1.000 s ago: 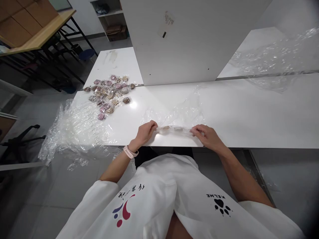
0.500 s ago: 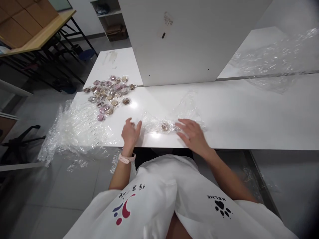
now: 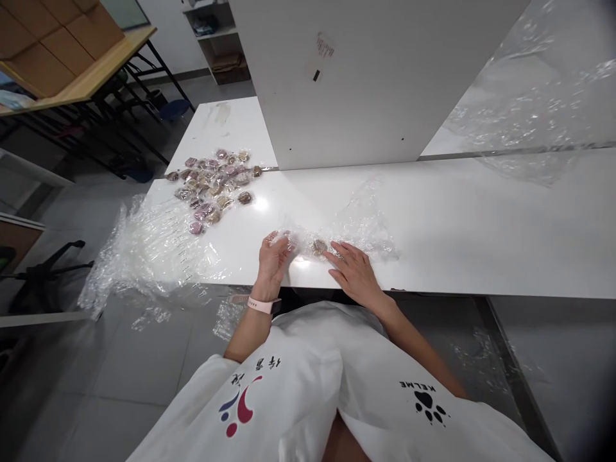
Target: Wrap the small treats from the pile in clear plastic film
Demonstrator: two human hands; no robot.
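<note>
A sheet of clear plastic wrap lies crumpled on the white table in front of me, with a small brown item under or inside it. My left hand pinches the left end of the wrap between thumb and fingers. Flat over the wrap, just right of the brown item, rests my right hand, its fingers stretched out and apart. The fingertips of that hand come close to the item; whether they touch it I cannot tell.
Several small wrapped brown and pink pieces are piled at the table's left. A heap of clear plastic bags hangs over the left front edge. A white upright panel stands behind the wrap. More plastic film lies at the back right.
My left hand has moved right and closed on the left end of the wrap. My right hand has shifted slightly left and down, nearer the brown item.
</note>
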